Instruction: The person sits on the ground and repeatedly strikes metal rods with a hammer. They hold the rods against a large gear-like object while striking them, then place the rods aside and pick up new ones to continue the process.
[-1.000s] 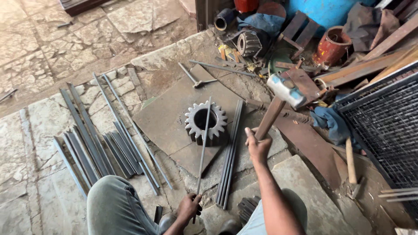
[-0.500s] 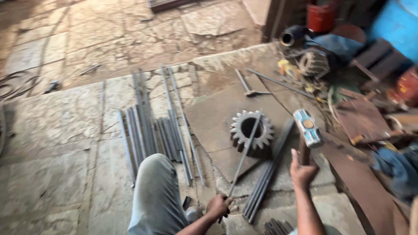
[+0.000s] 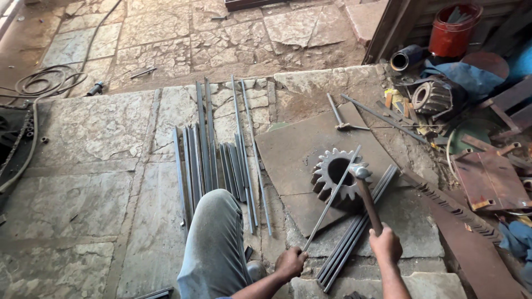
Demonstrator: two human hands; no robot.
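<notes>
My left hand [image 3: 290,261] grips the near end of a thin steel rod [image 3: 332,197] that slants up across a large toothed gear [image 3: 334,176]. The gear lies on a flat steel plate [image 3: 293,149]. My right hand [image 3: 386,245] holds the wooden handle of a hammer [image 3: 361,184]; its metal head rests down on the rod at the gear's rim. My knee in grey trousers [image 3: 215,238] is just left of the hands.
Several flat steel bars [image 3: 213,155] lie side by side on the stone floor to the left. More rods [image 3: 354,227] lie under my right hand. A second hammer [image 3: 339,117], scrap metal, a red bucket [image 3: 454,30] and a coiled hose [image 3: 44,83] surround the spot.
The hammer was raised high beside me a second ago and has come down onto the rod at the gear. The view has shifted left. My left hand has kept hold of the rod.
</notes>
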